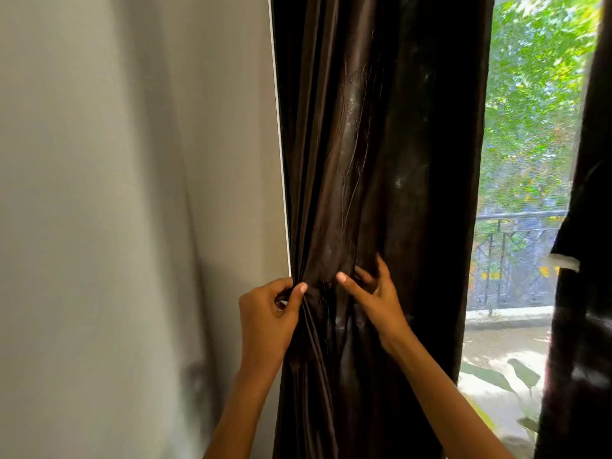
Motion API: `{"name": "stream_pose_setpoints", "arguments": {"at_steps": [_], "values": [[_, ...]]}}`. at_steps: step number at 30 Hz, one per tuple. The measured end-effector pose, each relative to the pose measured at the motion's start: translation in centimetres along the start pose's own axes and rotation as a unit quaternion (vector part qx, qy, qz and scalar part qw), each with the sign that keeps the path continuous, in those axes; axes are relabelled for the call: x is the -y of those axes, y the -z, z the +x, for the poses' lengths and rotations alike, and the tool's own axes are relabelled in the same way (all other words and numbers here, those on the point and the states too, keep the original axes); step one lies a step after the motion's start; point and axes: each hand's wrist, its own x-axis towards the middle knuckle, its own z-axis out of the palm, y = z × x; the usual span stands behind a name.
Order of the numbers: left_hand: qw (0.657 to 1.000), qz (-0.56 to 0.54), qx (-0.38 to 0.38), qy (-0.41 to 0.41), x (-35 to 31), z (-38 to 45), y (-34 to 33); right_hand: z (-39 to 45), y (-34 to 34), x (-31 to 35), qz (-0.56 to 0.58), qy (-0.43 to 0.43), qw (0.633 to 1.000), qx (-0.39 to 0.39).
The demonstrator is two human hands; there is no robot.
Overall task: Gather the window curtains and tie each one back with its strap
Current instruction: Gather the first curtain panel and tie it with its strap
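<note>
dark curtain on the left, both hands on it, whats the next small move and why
Probably draw the right hand leftward, sweeping the loose folds toward the left hand. The left hand already pinches the dark curtain at its wall-side edge, while the right hand's spread fingers only rest on the fabric farther in, so the bundle isn't tight yet. No strap is visible around it.

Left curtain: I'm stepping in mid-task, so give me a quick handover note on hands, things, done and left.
Left hand: pinches the left curtain's edge beside the wall.
Right hand: fingers spread, pressing into the folds.
Done: left curtain bunched at hand height; the window shows beside it.
Left: no strap visible round it, so tie it. The right curtain hangs at the frame edge; whether it is tied cannot be told.
</note>
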Motion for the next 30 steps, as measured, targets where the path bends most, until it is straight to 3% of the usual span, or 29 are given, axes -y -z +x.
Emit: {"name": "stream_pose_setpoints", "arguments": {"at_steps": [2, 4, 6, 8, 10, 18, 24, 25, 28, 30], "values": [[1.000, 0.003, -0.012, -0.007, -0.1, -0.1, 0.1, -0.4, -0.4, -0.3, 0.016, 0.049, 0.999, -0.015], [1.000, 0.009, -0.027, -0.014, -0.2, -0.2, 0.0, -1.6, -0.7, -1.0, -0.056, 0.145, 0.983, -0.094], [0.999, 0.016, -0.034, -0.019, -0.3, -0.4, -0.2, -3.0, -1.1, -2.1, -0.162, 0.244, 0.943, -0.158], [0.999, 0.016, -0.031, -0.026, -0.4, -0.6, -0.5, -4.0, -1.7, -3.0, -0.265, 0.319, 0.894, -0.169], [0.999, 0.004, -0.023, -0.031, -0.7, -0.9, -0.7, -4.6, -2.2, -3.4, -0.310, 0.346, 0.877, -0.127], [0.997, -0.058, 0.031, -0.031, -1.0, -1.3, -0.7, -5.1, -2.3, -2.2, -0.357, 0.262, 0.895, 0.059], [1.000, -0.021, 0.013, 0.001, -0.7, -0.5, -0.9, -5.1, -1.9, -2.6, -0.312, 0.247, 0.911, 0.114], [1.000, -0.010, 0.003, 0.003, -0.5, -0.4, -1.0, -5.0, -1.7, -2.5, -0.299, 0.248, 0.916, 0.095], [1.000, 0.009, -0.012, 0.004, -0.2, -0.4, -1.2, -3.5, -0.9, -2.2, -0.298, 0.232, 0.921, -0.094], [1.000, 0.008, -0.008, 0.006, -0.1, -0.5, -1.3, -2.2, -0.3, -1.6, -0.264, 0.160, 0.942, -0.131]]}}
